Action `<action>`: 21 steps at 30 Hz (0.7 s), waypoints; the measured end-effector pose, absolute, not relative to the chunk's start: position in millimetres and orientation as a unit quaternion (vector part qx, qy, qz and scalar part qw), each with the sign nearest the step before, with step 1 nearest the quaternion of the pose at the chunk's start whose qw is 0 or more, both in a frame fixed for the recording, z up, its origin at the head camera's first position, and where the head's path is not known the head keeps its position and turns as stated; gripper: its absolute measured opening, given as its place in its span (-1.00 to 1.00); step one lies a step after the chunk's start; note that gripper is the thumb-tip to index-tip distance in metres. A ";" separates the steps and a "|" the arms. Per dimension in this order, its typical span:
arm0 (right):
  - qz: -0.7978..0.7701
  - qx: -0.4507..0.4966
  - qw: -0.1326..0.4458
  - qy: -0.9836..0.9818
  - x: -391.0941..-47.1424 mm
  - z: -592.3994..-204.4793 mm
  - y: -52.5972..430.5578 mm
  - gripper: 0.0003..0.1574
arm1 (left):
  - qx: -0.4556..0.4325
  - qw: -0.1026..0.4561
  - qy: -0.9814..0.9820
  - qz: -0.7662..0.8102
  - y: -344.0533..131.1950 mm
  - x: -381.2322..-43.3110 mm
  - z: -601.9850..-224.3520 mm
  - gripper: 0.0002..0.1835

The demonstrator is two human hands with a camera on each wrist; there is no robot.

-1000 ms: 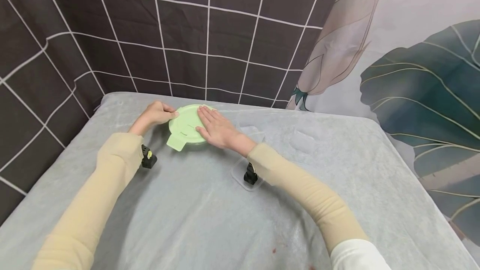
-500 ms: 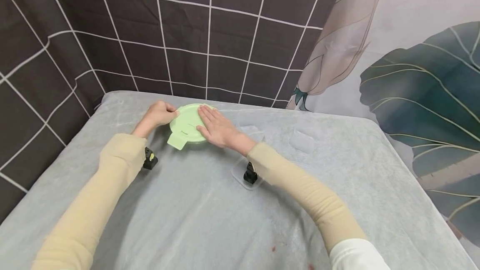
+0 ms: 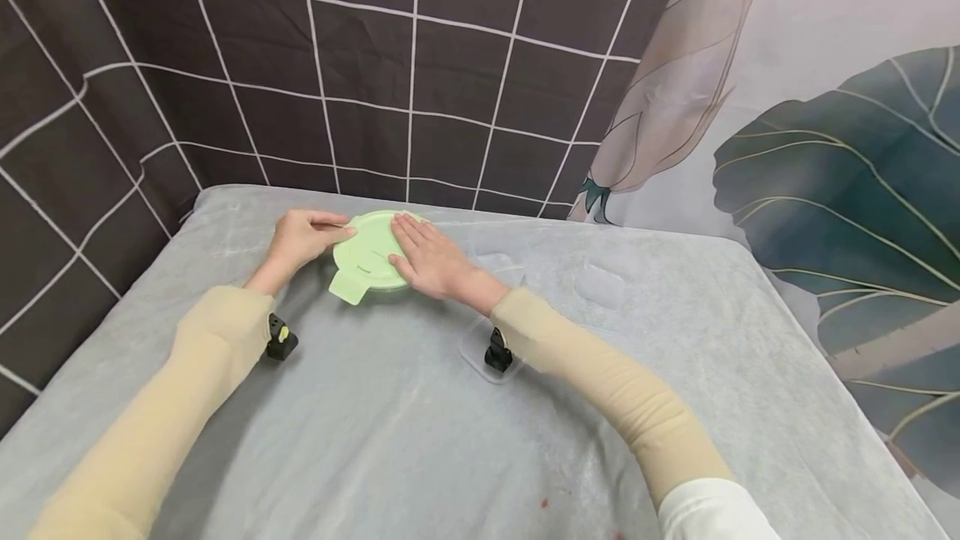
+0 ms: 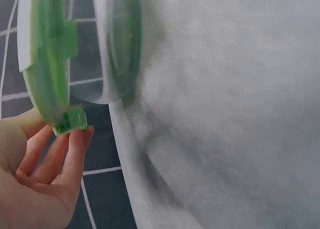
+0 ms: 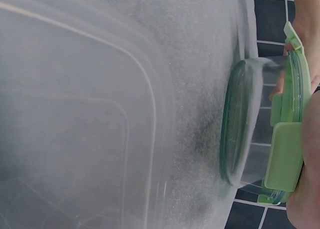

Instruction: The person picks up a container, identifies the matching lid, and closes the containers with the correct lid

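Observation:
A round clear glass food container point(image 5: 242, 124) stands on the grey cloth, with a pale green lid point(image 3: 369, 252) on top. One lid flap point(image 3: 350, 287) sticks outward at the near left side. My left hand point(image 3: 296, 242) is at the lid's left edge. In the left wrist view its thumb lies against the lid and its fingertips touch a small green clip point(image 4: 72, 119), pinching the edge between them. My right hand point(image 3: 435, 261) rests on the lid's right part with straight fingers. Another flap point(image 5: 283, 156) shows on the side in the right wrist view.
A clear plastic rectangular piece point(image 3: 480, 357) lies under the right wrist, partly hidden. Another clear piece point(image 3: 600, 283) lies farther right. Dark grid-patterned cloth point(image 3: 367, 65) hangs behind the far edge of the grey surface point(image 3: 420, 440).
The left fingers, earlier curled in at the lid's left edge, now reach out straighter, and the left wrist has shifted a little left and nearer. The right hand stays on the lid.

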State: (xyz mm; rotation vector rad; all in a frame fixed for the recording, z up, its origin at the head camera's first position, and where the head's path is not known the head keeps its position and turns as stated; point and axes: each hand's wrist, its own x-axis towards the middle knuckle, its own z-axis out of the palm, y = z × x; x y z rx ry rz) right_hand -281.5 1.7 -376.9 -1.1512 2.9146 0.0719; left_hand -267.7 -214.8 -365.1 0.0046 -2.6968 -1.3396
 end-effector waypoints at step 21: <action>0.018 -0.362 0.002 0.932 -278.4 -376.8 1.6 -0.24 | -0.332 0.151 -0.881 -0.302 -222.8 -245.9 -369.7 -0.84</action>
